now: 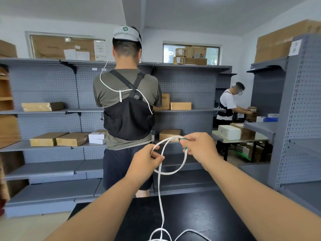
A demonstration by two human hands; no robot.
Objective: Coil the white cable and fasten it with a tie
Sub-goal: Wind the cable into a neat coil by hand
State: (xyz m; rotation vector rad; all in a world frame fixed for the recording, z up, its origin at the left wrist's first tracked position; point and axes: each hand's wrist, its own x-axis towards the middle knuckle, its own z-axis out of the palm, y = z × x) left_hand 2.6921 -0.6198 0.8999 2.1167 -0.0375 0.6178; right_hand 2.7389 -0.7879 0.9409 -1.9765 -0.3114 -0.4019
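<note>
Well, the fingers (157,158) of the left hand (145,159) pinch the cable (184,160). The right hand (199,146) curls round the top of the loop, with a green tie (185,148) held against it. One loop hangs in the air between the hands. From the left pinch the cable drops to the black desk (199,214), where more of it lies curled at the near edge.

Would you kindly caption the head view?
The left hand and right hand hold a white cable loop above the black table.

white cable (160,188): woven, matt | table (199,214): black, smooth, faint sheen | shelves (182,87): grey perforated metal | boxes (46,139): brown cardboard
</note>
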